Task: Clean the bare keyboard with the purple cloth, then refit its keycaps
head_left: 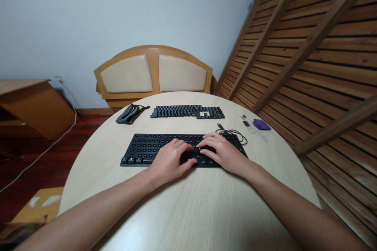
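A black keyboard (144, 146) lies on the round table, most of its key positions bare of caps and showing small square switches. A few keycaps (131, 160) sit along its front left corner. My left hand (169, 157) rests over the keyboard's middle, fingers bent and thumb apart from them. From the other side my right hand (220, 151) reaches in, its thumb and index fingertips close together at the switches. Whatever lies between those right fingertips is too small and dark to make out. Behind the keyboard, loose black keycaps (176, 111) are laid out in rows.
A black, grey and yellow pouch-like item (132, 113) lies at the table's back left. Behind the keyboard's right end coils a black USB cable (235, 133). Small parts (246, 124) and a purple cloth (261, 124) lie at the right. Wooden slats (294, 66) lean beyond the table.
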`<state>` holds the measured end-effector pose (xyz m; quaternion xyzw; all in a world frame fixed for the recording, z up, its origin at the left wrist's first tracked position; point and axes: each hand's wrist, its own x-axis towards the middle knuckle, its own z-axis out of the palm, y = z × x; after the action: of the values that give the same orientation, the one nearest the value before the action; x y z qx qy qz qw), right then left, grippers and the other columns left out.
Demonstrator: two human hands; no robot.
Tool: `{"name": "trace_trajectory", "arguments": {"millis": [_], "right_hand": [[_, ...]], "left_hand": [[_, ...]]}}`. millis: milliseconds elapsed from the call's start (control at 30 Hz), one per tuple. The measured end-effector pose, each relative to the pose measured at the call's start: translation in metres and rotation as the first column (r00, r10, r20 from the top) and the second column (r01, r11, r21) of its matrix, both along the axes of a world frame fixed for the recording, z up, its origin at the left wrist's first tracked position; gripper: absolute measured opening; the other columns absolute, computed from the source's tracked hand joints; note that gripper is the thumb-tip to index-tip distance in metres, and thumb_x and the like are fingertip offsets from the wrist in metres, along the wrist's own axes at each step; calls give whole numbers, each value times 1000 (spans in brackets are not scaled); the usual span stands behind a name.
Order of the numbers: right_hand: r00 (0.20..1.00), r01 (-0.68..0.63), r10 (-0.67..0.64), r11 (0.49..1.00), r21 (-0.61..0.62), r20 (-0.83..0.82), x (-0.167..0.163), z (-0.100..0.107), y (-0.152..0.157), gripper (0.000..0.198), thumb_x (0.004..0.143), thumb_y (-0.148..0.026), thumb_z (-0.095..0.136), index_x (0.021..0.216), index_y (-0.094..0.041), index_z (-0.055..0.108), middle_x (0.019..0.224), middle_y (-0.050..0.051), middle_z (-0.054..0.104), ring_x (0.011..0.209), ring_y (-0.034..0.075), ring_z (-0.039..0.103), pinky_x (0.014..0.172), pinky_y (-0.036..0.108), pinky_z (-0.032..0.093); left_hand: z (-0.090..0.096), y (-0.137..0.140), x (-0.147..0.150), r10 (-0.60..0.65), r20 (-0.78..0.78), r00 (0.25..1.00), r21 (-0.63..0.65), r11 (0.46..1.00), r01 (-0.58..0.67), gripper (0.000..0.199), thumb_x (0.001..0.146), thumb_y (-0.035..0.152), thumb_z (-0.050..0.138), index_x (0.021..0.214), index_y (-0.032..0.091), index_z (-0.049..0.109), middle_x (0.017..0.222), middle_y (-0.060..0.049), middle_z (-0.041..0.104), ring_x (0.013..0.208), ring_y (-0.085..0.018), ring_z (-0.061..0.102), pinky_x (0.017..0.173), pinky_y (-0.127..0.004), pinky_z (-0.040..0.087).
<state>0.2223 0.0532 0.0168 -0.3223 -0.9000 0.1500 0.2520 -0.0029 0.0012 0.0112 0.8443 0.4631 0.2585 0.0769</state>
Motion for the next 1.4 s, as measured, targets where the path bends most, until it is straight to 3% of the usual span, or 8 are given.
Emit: {"name": "trace_trajectory", "arguments": {"millis": [600, 900, 1067, 1400], "right_hand": [[996, -49, 32, 978, -205, -86, -5, 7, -8, 15, 88, -28, 69, 102, -23, 72, 107, 6, 70, 107, 21, 62, 96, 36, 46], [997, -23, 3, 963, -267, -75, -1, 1, -2, 13, 89, -28, 67, 98, -21, 73, 104, 7, 72, 101, 21, 63, 93, 37, 47], [997, -54, 40, 965, -256, -60, 1, -2, -1, 14, 90, -30, 67, 98, -21, 74, 104, 6, 72, 103, 21, 62, 93, 36, 47], [996, -91, 88, 970, -223, -27, 1, -1, -3, 13, 89, -29, 69, 99, -23, 74, 101, 5, 72, 105, 21, 60, 92, 34, 47]], "left_hand": [[-10, 1, 6, 97, 160, 982, -144, 987, -74, 13, 94, 31, 59, 99, 22, 68, 100, -3, 72, 96, -22, 64, 84, -36, 50], [-1, 0, -1, -23, 25, 999, -124, 992, 26, 22, 87, 27, 65, 108, 21, 65, 110, -4, 68, 108, -24, 58, 91, -39, 51], [5, 2, -6, -78, -65, 995, -120, 990, 70, 17, 84, 27, 67, 100, 20, 67, 118, -5, 64, 112, -25, 57, 95, -41, 51], [5, 2, -7, -83, -115, 990, -135, 989, 68, 18, 86, 29, 66, 102, 20, 66, 120, -5, 62, 113, -26, 58, 96, -43, 52]]}}
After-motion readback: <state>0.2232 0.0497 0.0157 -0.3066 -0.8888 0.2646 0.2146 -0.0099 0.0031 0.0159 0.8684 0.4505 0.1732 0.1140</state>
